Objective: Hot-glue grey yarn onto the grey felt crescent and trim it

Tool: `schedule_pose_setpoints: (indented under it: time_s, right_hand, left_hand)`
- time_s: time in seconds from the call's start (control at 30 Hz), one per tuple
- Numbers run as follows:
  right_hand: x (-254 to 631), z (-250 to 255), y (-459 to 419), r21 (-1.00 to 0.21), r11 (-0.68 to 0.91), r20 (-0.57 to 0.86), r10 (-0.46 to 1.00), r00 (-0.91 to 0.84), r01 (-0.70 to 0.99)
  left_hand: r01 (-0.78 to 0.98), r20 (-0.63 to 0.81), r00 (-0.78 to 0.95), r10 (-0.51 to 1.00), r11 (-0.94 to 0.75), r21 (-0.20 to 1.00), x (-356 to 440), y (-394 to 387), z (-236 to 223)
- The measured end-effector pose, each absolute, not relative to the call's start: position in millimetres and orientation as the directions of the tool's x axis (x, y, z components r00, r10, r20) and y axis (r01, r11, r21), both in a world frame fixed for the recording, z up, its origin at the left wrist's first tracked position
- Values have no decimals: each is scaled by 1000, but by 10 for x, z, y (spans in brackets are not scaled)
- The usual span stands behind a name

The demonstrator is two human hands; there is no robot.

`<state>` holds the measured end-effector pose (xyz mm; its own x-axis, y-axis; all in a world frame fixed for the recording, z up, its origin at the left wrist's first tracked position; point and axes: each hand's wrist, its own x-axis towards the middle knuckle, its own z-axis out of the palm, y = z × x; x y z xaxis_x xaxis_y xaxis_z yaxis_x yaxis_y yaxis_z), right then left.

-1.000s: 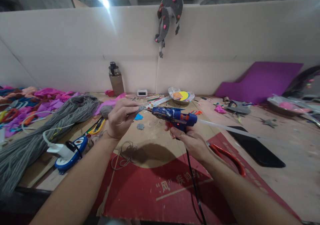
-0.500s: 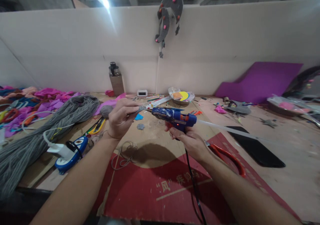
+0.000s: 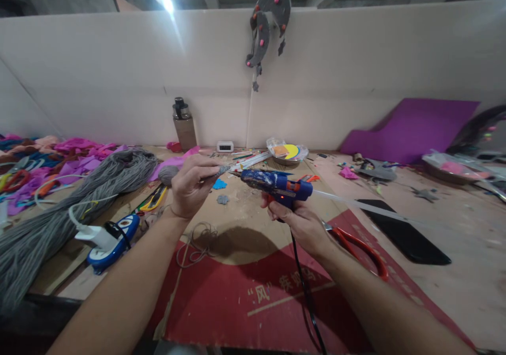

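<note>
My right hand (image 3: 294, 220) is wrapped round the handle of a blue hot glue gun (image 3: 276, 185), with a small red light lit on its body. A long clear glue stick (image 3: 356, 201) sticks out of the gun's back. Between the fingertips of my left hand (image 3: 193, 185) is a small grey felt piece (image 3: 223, 170), its shape mostly hidden. The gun's nozzle points left, at or very close to this piece. Below on the cardboard (image 3: 253, 228) lie another grey felt piece (image 3: 222, 199), a blue scrap (image 3: 220, 184) and a loop of grey cord (image 3: 197, 244).
Grey yarn (image 3: 98, 191), a power strip (image 3: 113, 244) and a yellow cutter (image 3: 154, 198) lie left. Red-handled scissors (image 3: 361, 249) and a black phone (image 3: 405, 231) are right. A bottle (image 3: 184, 126) stands behind; a grey moon ornament (image 3: 263, 33) hangs on the wall.
Almost nothing differs. Both hands stay in place, and the grey piece and the glue gun's nozzle have shifted only very slightly.
</note>
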<state>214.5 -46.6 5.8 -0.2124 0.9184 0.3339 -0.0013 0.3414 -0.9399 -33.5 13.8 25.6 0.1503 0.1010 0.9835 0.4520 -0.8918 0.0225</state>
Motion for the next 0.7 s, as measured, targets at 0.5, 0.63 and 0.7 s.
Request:
schedule_pose_setpoints:
  time_s: [0.5, 0.63, 0.7]
  right_hand:
    - [2101, 38, -481, -949, 316, 312, 930, -195, -11]
    - [2099, 24, -466, -952, 306, 305, 938, -167, -19]
    - [2089, 32, -466, -952, 306, 304, 938, -163, -14]
  left_hand:
    - [469, 986, 144, 85, -883, 8, -333, 145, 254]
    - [449, 981, 180, 74, -893, -16, -319, 128, 267]
    - [447, 978, 194, 76, -894, -19, -313, 116, 274]
